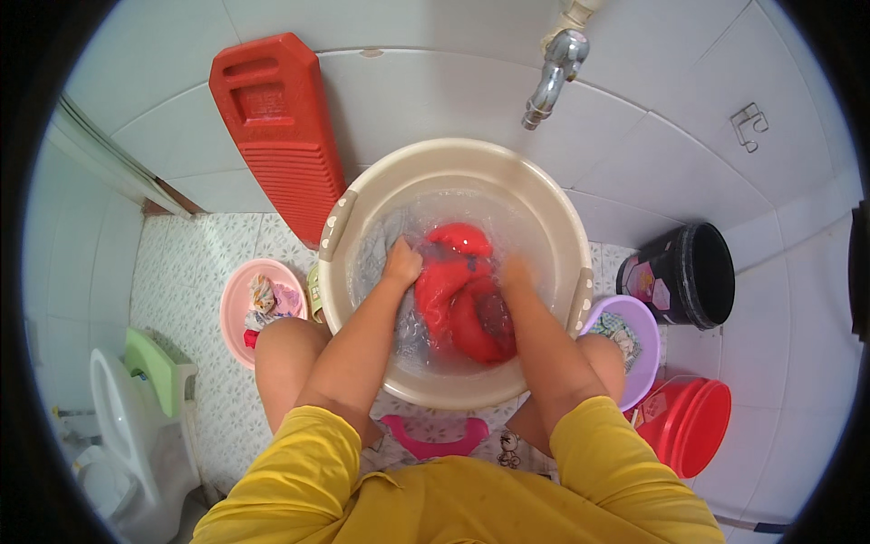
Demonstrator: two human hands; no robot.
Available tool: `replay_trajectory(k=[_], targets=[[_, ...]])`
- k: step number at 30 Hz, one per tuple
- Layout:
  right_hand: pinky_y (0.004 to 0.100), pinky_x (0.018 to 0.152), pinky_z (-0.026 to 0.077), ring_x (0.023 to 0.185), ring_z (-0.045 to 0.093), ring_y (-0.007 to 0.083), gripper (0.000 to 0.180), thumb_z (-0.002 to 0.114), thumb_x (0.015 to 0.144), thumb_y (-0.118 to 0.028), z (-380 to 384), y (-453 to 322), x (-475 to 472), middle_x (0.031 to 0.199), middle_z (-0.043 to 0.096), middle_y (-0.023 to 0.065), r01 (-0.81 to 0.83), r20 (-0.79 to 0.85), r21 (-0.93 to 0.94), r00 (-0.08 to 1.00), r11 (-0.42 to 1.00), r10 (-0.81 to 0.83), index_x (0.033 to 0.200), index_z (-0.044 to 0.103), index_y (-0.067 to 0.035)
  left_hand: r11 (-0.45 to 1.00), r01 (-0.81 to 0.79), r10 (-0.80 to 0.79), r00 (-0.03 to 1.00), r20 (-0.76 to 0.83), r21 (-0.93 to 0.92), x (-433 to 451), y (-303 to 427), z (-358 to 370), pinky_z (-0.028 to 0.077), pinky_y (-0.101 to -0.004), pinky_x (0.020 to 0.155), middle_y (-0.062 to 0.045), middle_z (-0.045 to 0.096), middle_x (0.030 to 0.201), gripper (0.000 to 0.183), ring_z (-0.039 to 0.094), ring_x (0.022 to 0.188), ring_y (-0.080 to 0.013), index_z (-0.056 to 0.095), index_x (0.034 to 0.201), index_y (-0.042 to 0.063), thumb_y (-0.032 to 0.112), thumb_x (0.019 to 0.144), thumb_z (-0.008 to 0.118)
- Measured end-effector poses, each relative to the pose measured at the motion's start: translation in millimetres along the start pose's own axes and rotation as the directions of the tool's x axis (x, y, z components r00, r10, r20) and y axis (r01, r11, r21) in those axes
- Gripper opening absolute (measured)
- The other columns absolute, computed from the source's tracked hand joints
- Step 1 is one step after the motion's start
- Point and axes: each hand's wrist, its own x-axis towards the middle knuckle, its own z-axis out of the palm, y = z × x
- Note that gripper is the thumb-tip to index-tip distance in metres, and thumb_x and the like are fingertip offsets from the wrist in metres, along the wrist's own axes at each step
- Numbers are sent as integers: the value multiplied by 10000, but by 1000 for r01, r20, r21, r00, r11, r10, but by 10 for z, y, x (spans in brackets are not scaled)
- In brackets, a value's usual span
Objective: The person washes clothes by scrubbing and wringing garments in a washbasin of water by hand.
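A large beige plastic tub (450,151) stands between my knees, holding cloudy, rippling water. In the water a red wet cloth (435,289) lies bunched up, with bulging folds and a darker patch on its right. My left hand (406,262) is a fist at the water's surface, closed on the left edge of the red cloth; its fingertips are hidden. Beside that hand a grey cloth (380,238) lies mostly under water. My right hand (518,273) is motion-blurred at the right edge of the red cloth, and its grip does not show.
A red plastic washboard (292,156) leans against the tiled wall, left of a metal tap (554,78). Left is a pink basin (231,326) with cloths. A purple basin (649,353), black bucket (710,272) and red bucket (700,428) stand right. A toilet (129,421) is lower left.
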Motion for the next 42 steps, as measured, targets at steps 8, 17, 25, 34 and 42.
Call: replay_trajectory(k=[8, 17, 25, 34, 42], targets=[[436, 938, 404, 1158, 488, 328, 396, 531, 797, -194, 147, 435, 247, 1242, 506, 189, 76, 504, -161, 864, 984, 16, 1160, 569, -39, 715, -406, 33, 833, 553, 569, 7, -144, 241, 423, -403, 916, -241, 556, 1129, 434, 518, 1096, -364, 563, 1120, -7, 245, 768, 534], [420, 895, 429, 1014, 566, 353, 332, 611, 777, -285, -584, -187, -124, 1085, 587, 229, 51, -192, 321, 981, 946, 12, 958, 618, -7, 675, -559, 55, 689, 723, 481, -391, 169, -8, 456, -387, 879, -153, 610, 1088, 472, 580, 1013, -320, 572, 1144, 80, 267, 712, 614], [380, 788, 454, 929, 613, 333, 395, 656, 747, -287, -79, 84, 241, 941, 632, 229, -123, 79, 938, 986, 324, 146, 1007, 622, 8, 570, 421, 59, 836, 546, -705, -195, 328, -255, 496, -387, 851, -113, 635, 956, 312, 614, 915, -241, 564, 1059, 56, 39, 748, 586], [436, 948, 385, 1159, 425, 428, 676, 627, 717, -192, -525, -184, -128, 1303, 369, 293, -88, -167, 274, 976, 958, 138, 1335, 364, -124, 846, -380, 465, 869, -170, 373, -203, 661, -159, 435, -468, 834, -182, 458, 1242, 679, 529, 974, -363, 400, 1309, 220, 137, 679, 638], [472, 981, 349, 1176, 398, 449, 611, 560, 790, -233, -22, -121, 58, 1328, 343, 273, 293, -62, 282, 956, 914, -287, 1356, 328, -237, 689, -476, 368, 879, 302, 546, -305, 263, 228, 385, -490, 906, -194, 307, 1371, 750, 432, 1125, -410, 338, 1360, 214, 173, 674, 640]])
